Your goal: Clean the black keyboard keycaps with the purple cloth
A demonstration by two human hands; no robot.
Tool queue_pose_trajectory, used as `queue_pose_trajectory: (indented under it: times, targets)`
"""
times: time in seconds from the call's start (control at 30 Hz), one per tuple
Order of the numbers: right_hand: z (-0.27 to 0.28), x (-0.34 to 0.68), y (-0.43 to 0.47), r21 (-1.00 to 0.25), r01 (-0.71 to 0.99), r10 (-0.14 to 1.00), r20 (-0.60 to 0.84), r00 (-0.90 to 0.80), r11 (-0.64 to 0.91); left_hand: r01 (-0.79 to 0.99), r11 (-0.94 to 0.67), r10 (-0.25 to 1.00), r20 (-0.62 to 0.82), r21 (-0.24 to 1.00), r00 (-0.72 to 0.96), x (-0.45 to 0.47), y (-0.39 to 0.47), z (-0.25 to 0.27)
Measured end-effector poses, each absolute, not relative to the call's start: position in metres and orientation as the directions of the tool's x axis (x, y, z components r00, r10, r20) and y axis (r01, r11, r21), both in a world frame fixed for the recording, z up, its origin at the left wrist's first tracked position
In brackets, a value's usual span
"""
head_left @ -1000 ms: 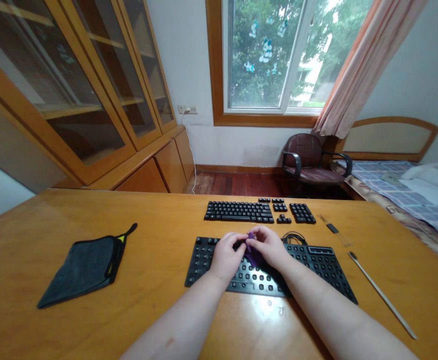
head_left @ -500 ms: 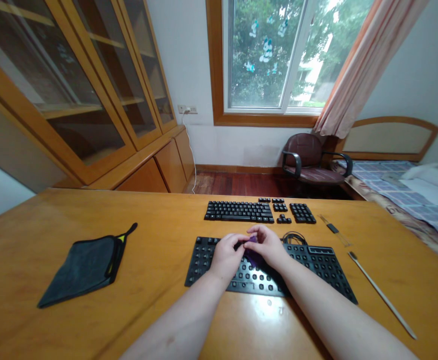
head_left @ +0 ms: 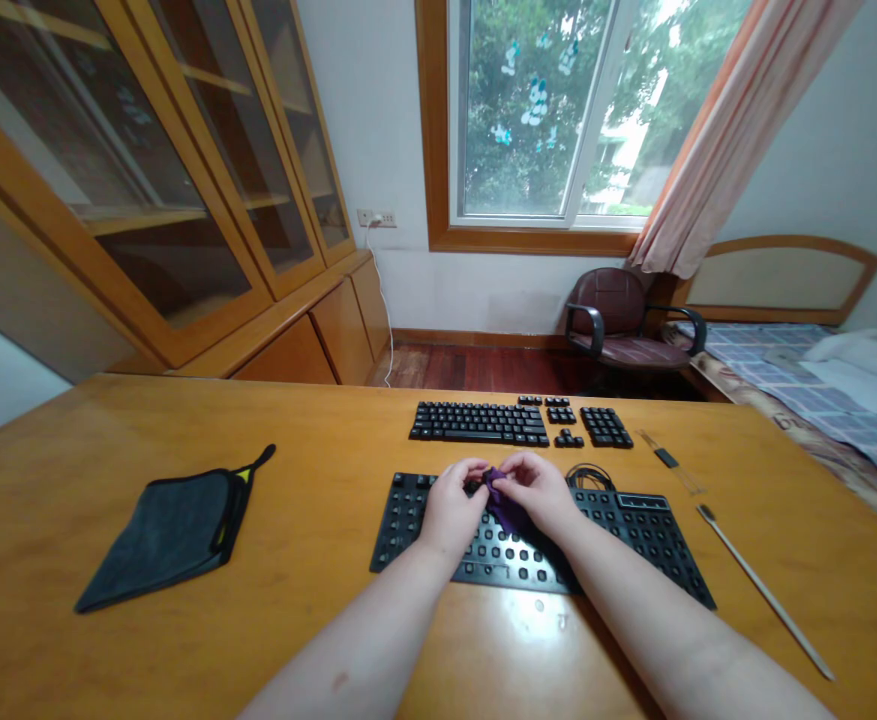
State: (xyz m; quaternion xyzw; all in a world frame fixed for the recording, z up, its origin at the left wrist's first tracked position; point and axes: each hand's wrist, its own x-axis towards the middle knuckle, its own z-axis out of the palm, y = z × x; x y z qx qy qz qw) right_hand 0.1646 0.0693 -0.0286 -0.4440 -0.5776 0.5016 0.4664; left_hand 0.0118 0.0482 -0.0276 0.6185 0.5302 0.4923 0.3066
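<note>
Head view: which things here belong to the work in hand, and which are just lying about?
Seemingly part of the work:
- purple cloth, pinched in the right hand
- keyboard base, beneath it
- black keycaps, set out beyond the base

Lying about, though the first three might serve:
- folded grey cloth
- thin dark-tipped stick
- wire tool
- chair

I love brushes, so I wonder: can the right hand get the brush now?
Probably yes: the brush lies on the table to the right of the keyboard, with nothing on top. But the right hand holds a purple cloth, so it may have to let go first.
</note>
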Motion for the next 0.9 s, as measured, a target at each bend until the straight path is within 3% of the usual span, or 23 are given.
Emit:
queue_pose_trajectory:
  times: [0.37, 0.9]
  targets:
    - [-0.021, 0.166, 0.064, -0.921, 0.264, 0.949, 0.233, -0.214, 0.286, 0.384, -0.252, 0.966, 0.257, 0.888, 0.037, 0.013, 0.044, -0.018]
    - [-0.020, 0.164, 0.063, -0.926, 0.291, 0.966, 0.196, -0.170, 0.240, 0.314, -0.247, 0.968, 0.251, 0.917, 0.028, 0.013, 0.045, -0.018]
